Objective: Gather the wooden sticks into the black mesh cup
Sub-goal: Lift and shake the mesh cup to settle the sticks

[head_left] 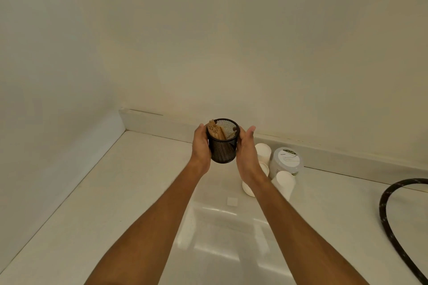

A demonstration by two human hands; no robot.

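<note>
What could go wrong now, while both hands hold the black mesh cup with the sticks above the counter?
1. The wooden sticks lean to one side of the black mesh cup; tilting it may spill them.
2. The right hand lies rather flat against the cup, while the left hand wraps it, so it may slip.
3. White paper cups stand close below the right hand; lowering could knock them.

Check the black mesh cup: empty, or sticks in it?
Not empty. Wooden sticks stand inside the black mesh cup, leaning toward its left rim, held between left hand and right hand.
</note>
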